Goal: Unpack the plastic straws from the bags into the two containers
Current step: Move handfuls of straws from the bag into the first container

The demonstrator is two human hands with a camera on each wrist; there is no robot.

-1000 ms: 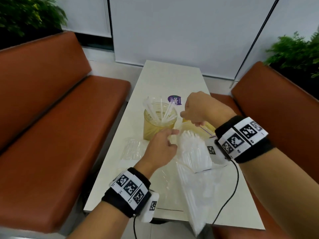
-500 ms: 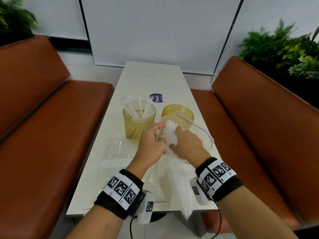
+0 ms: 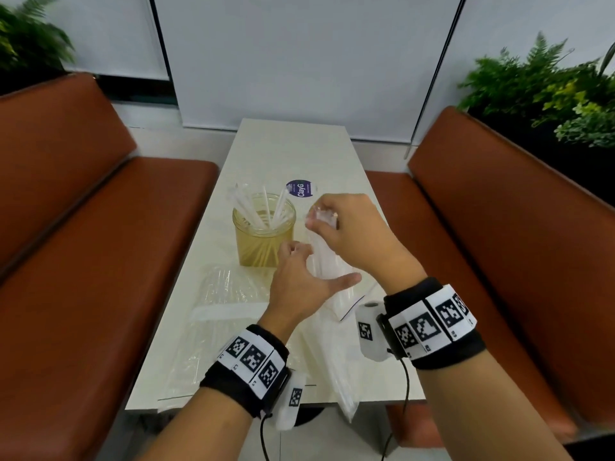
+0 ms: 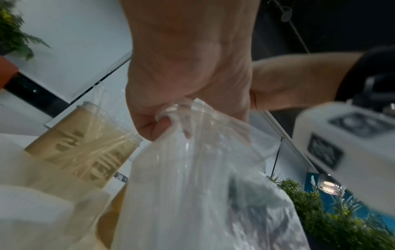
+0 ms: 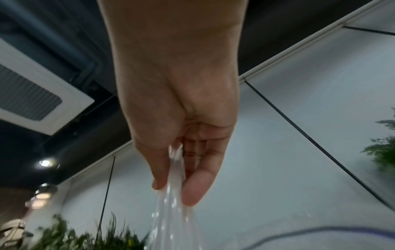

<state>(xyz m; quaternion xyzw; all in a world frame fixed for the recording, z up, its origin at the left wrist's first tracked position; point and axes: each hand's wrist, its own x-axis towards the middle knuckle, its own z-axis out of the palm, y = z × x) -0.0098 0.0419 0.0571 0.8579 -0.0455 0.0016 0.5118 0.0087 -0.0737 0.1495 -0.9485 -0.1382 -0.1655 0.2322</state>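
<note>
An amber jar (image 3: 264,234) stands mid-table with several clear straws leaning in it; it also shows in the left wrist view as the jar (image 4: 85,147). My right hand (image 3: 324,216) is raised just right of it and pinches the top of a bundle of clear straws (image 3: 319,254), seen up close as the straws (image 5: 174,177) between thumb and fingers of the right hand (image 5: 173,189). My left hand (image 3: 301,261) grips the clear bag (image 3: 336,354) below; the left hand (image 4: 169,121) bunches the bag (image 4: 203,186). The second container is hidden behind my hands.
The narrow white table (image 3: 293,151) runs between two brown benches (image 3: 100,261) (image 3: 482,227). Another clear bag of straws (image 3: 229,291) lies flat at the left front. A purple sticker (image 3: 299,189) sits behind the jar. The held bag hangs over the table's near edge.
My right hand has risen from the bag's mouth, drawing a bundle of straws upward. My left hand stays low, holding the bag. The second jar is now covered by my hands.
</note>
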